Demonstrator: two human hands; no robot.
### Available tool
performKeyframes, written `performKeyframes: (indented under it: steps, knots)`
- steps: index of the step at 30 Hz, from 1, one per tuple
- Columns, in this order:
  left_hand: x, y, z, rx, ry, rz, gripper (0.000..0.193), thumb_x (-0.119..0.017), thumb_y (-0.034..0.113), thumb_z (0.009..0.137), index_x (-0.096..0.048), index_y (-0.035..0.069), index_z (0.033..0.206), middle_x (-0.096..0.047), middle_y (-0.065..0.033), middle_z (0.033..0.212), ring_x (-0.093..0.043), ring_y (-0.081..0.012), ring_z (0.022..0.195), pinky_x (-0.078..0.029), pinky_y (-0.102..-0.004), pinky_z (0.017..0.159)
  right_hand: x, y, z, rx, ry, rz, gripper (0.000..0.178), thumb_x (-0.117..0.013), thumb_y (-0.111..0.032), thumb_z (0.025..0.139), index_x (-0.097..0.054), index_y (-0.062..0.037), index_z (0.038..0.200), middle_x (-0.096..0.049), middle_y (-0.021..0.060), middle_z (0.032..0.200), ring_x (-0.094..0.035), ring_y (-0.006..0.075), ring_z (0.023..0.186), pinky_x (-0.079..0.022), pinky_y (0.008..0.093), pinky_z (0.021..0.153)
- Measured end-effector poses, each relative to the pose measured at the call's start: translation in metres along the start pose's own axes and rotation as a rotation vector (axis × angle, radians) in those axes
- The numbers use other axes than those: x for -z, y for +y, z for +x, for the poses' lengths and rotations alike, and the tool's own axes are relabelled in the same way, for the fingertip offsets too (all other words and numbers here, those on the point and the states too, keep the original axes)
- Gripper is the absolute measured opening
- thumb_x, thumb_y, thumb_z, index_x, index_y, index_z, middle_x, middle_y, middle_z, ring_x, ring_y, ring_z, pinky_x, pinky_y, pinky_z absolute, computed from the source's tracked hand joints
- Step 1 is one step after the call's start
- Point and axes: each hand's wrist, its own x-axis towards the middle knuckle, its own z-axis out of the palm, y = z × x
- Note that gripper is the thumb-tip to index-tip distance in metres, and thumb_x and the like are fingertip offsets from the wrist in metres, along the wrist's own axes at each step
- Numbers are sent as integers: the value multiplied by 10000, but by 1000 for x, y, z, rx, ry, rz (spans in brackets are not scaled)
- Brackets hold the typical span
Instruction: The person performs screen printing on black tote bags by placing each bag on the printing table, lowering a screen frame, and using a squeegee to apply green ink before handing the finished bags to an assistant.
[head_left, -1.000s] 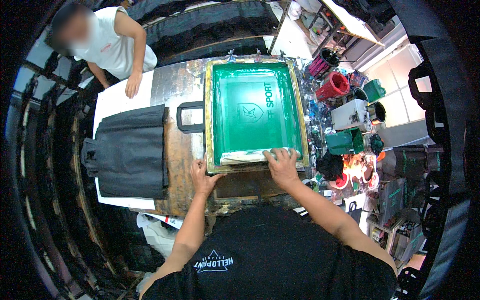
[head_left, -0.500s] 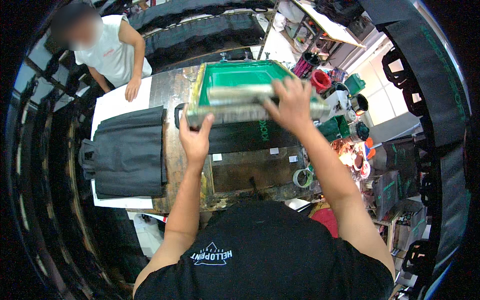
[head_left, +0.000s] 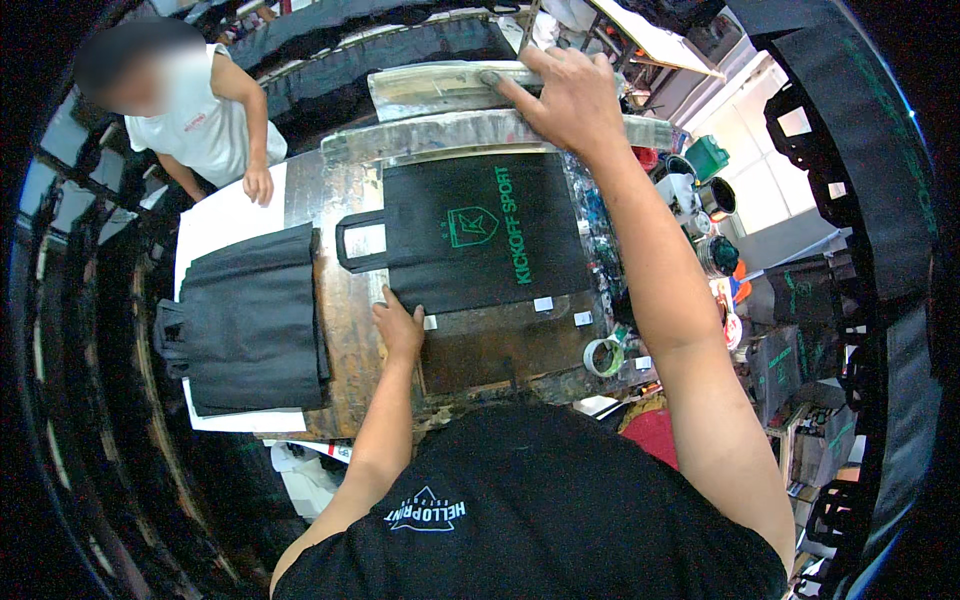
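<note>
A black fabric bag [head_left: 430, 250] with a green printed crest and lettering lies flat on the worn worktable [head_left: 350, 375], its handle loop pointing left. Over its far side a screen-printing frame [head_left: 470, 138] is tilted up, with its near bar facing me. My right hand [head_left: 575, 100] is closed around a long, pale squeegee [head_left: 430, 90] at the raised frame; whether it also grips the frame is hidden. My left hand [head_left: 400, 328] rests at the bag's near left corner, thumb and forefinger apart. Small white tabs [head_left: 543, 304] sit along the bag's near edge.
A stack of black bags [head_left: 250, 320] lies on white sheeting at the left. Behind it stands a person [head_left: 205, 115] in a white top, one hand on the table. Ink pots [head_left: 716, 198] crowd the right side, and a tape roll [head_left: 604, 357] lies near the front edge.
The frame has swung up and away, uncovering the printed bag. My right hand went up with the squeegee. My left hand let go of the frame and came down to the bag's corner.
</note>
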Motion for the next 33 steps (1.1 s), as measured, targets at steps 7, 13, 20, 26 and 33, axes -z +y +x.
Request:
performKeyframes:
  steps: [7,13,20,26,33]
  knots:
    - [-2,0,19,-152,10,-305,725,-690,61,872,-371,-39,1516,-663,-302,1197,-669,-416,1096,-520,-474,959,1,1,11,-25,0,31,514,-609,-616,903,-721,-116,952,-718,111,870,-694,308,922,-471,519,802]
    - [107,34,63,-389,112,-535,443,-647,-42,878,-641,0,1320,-720,-132,1182,-669,-240,1123,-491,-333,994,-4,11,17,-66,-75,52,544,-570,-620,924,-716,-104,1016,-726,139,944,-685,333,982,-448,550,879]
    - [219,-73,114,-88,114,-722,298,-667,-6,904,-721,25,1195,-715,-53,1065,-659,-121,915,-535,-251,703,6,3,19,-80,-156,26,523,-605,-575,936,-710,-88,1099,-727,146,1013,-666,321,1044,-444,495,901]
    - [227,-250,128,21,613,-385,558,-707,96,863,-602,28,1407,-660,-249,1325,-635,-360,1234,-482,-419,1056,1,-2,18,-52,-146,55,524,-576,-577,953,-695,-93,1113,-724,159,1066,-667,345,1057,-431,531,916]
    - [148,-281,-22,16,366,49,842,-689,501,935,-382,63,1585,-294,-220,1662,-237,-404,1549,-173,-535,1262,10,-6,-9,-33,-112,6,489,-608,-525,955,-670,-86,1161,-703,134,1076,-635,346,1090,-411,532,997]
